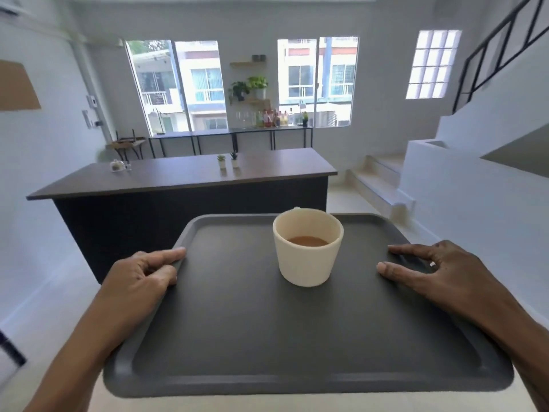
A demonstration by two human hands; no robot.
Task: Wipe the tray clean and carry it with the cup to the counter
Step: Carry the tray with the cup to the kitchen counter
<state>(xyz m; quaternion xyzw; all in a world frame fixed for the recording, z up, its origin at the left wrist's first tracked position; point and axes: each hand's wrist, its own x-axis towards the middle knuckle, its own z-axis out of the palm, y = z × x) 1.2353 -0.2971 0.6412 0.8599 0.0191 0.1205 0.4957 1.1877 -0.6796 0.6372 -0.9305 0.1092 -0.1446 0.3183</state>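
While the tray [267,337] is held level out in front of the body, clear of any support, the cup [308,246] stands upright a little right of centre toward its far edge, partly filled with a brown drink. That level two-sided hold looks meant to keep the liquid from slopping. The left hand [142,278] is curled around the left rim, thumb lying along the top edge and fingers wrapped under. The right hand [439,272] grips the right rim more loosely, thumb and forefinger spread flat on the surface. The tray's surface looks clean, so the wiping seems done. The counter [184,176] lies ahead, well apart, with two small potted plants [228,161] on it.
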